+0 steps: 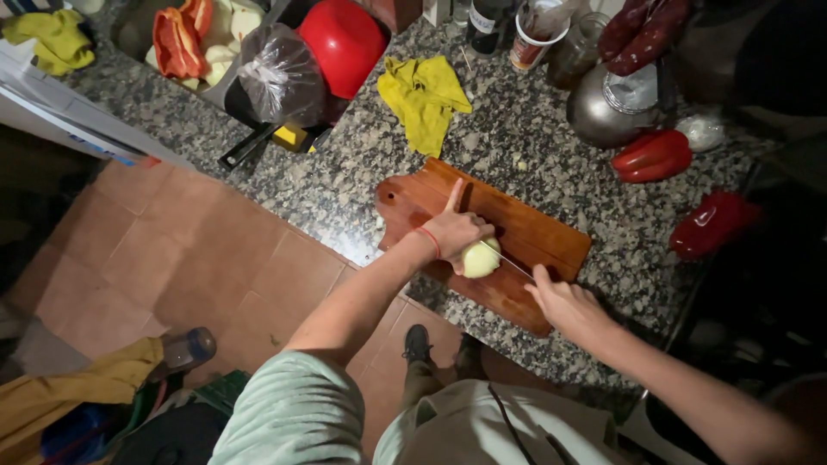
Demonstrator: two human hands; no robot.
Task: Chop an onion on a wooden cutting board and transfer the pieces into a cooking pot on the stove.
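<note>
A peeled, pale yellow onion (481,257) sits on a reddish-brown wooden cutting board (525,226), near the board's middle and toward the edge closest to the person. Its surface looks smooth and glossy, round in outline, with no skin showing.

The left hand (457,231) rests on top of the onion from the left, its fingers curled around the onion and grasping it, while the index finger sticks out straight, pointing away across the board. A red band circles that wrist. The left forearm runs down and left to a light green sleeve.

The right hand (564,301) is just beside the onion at the board's near edge, fingers clenched around the handle of a knife (510,262), with the index finger laid along the top. The thin blade reaches up-left and touches the onion's right side.

The board lies at an angle on a speckled granite desk (362,181). Further back on the desk are a crumpled yellow cloth (424,96), a red bowl (343,39), a metal pot (607,108) and red peppers (653,155).
</note>
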